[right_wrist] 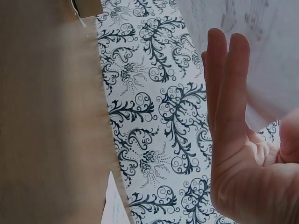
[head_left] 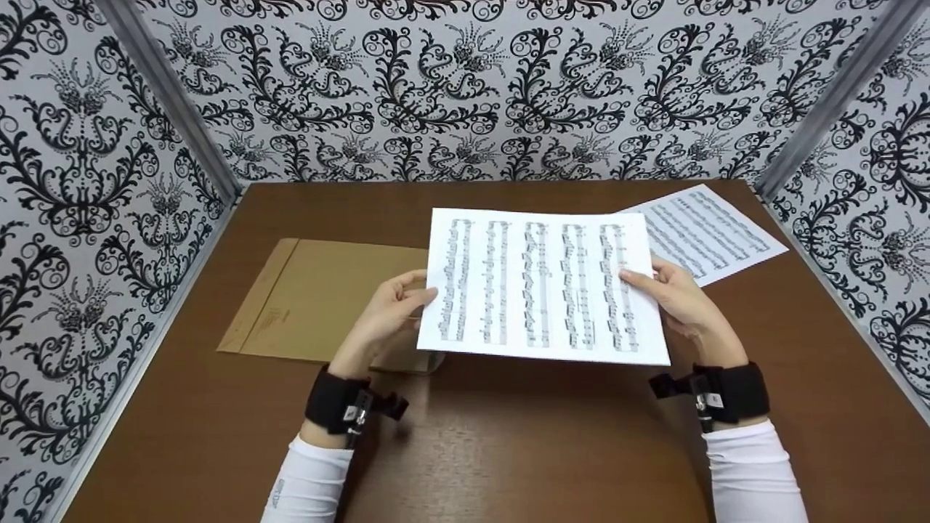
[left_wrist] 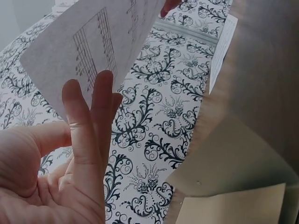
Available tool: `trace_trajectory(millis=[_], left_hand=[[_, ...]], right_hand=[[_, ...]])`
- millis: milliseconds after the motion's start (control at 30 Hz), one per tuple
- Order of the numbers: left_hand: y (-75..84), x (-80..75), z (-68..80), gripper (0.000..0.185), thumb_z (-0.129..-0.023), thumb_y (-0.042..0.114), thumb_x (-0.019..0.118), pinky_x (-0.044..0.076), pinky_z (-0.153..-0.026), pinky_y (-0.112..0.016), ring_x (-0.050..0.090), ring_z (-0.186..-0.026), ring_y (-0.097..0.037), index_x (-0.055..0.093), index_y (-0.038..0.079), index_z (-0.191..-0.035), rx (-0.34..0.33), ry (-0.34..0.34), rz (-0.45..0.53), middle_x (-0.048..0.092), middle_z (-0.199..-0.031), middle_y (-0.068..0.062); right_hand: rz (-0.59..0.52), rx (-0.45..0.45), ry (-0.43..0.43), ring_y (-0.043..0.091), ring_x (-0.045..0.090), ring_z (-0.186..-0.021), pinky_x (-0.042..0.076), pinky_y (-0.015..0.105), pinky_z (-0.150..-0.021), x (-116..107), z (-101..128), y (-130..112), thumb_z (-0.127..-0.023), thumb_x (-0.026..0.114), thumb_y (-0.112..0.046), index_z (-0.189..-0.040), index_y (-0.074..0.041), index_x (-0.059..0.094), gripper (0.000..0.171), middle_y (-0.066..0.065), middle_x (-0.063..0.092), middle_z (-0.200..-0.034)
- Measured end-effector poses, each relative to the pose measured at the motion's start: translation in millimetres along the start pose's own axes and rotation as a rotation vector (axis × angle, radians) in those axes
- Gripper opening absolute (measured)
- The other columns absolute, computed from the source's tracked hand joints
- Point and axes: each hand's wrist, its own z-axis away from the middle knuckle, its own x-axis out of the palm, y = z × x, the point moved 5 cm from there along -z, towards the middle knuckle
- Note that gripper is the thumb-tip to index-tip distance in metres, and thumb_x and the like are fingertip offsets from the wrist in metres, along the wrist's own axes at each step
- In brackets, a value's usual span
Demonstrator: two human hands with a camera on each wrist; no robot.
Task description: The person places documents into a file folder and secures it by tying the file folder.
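Held up above the table is a white sheet of music point(head_left: 545, 287), printed with several staves that run up and down in the head view. My left hand point(head_left: 392, 309) pinches its left edge between thumb and fingers. At the right edge my right hand point(head_left: 672, 294) pinches it too, thumb on the printed face and fingers behind. Both wrist views show the fingers straight against the back of the sheet point(left_wrist: 56, 60), where the print shows through. Behind the left hand lies a brown envelope point(head_left: 327, 298), partly covered by the sheet in the head view.
A second sheet of music point(head_left: 716, 232) lies at an angle on the brown table point(head_left: 545, 450) at the back right. In the left wrist view the envelope's flap point(left_wrist: 233, 158) stands raised. Patterned walls point(head_left: 465, 94) enclose the table at the back and sides.
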Motion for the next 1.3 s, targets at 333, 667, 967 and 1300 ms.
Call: trace_trajectory(millis=[333, 667, 967, 1300], left_hand=[[1.5, -11.4, 3.3, 0.049, -0.105, 0.015, 0.055, 0.051, -0.06, -0.018, 0.074, -0.077, -0.007, 0.043, 0.0, -0.151, -0.013, -0.022, -0.032, 0.078, -0.091, 0.007], [-3.1, -22.8, 6.7, 0.054, -0.105, 0.014, 0.055, 0.059, -0.062, -0.02, 0.076, -0.077, -0.01, 0.038, -0.003, -0.153, -0.06, -0.102, -0.074, 0.078, -0.091, 0.005], [-8.5, -31.5, 7.4, 0.055, -0.098, 0.009, 0.065, 0.062, -0.068, -0.027, 0.071, -0.073, -0.008, 0.045, -0.008, -0.146, -0.059, -0.028, -0.245, 0.076, -0.103, -0.013], [-12.4, -22.8, 1.2, 0.049, -0.093, 0.006, 0.07, 0.063, -0.074, -0.034, 0.074, -0.093, -0.03, 0.058, -0.006, -0.139, 0.005, 0.155, -0.553, 0.07, -0.122, -0.028]], right_hand=[[0.061, -0.018, -0.053, 0.015, 0.079, -0.081, 0.064, 0.029, -0.067, 11, -5, 5, -0.106, 0.054, -0.02, -0.142, -0.003, 0.044, 0.041, -0.004, 0.08, -0.098], [0.137, -0.04, -0.061, 0.014, 0.079, -0.08, 0.064, 0.029, -0.068, 21, -7, 9, -0.106, 0.055, -0.018, -0.145, 0.007, 0.042, 0.049, -0.006, 0.08, -0.098], [0.177, -0.005, -0.005, 0.012, 0.078, -0.077, 0.063, 0.026, -0.066, 25, -8, 12, -0.105, 0.057, -0.019, -0.142, 0.013, 0.044, 0.05, -0.008, 0.078, -0.091], [0.258, 0.015, -0.004, 0.009, 0.078, -0.077, 0.063, 0.026, -0.067, 23, -9, 16, -0.106, 0.056, -0.021, -0.144, 0.011, 0.045, 0.051, -0.012, 0.077, -0.09]])
